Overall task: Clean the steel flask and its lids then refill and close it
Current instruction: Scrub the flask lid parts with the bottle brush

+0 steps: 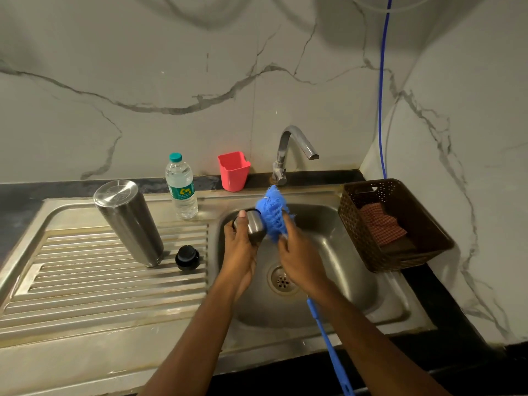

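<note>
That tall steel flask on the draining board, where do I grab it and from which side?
Probably grip the steel flask round its middle, coming from its left. It stands on end, flat closed end up, so no rim to hook, and the black lid sits close beside its foot on the right.

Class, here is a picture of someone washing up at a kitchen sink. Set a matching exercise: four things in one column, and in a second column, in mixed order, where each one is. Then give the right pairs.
Things
1. steel flask
2. steel cap
3. checked cloth
4. blue brush

Places
A. lying in the brown basket
B. held in the right hand
C. standing on the draining board
D. held in the left hand

Pairs: 1-C, 2-D, 3-A, 4-B
</note>
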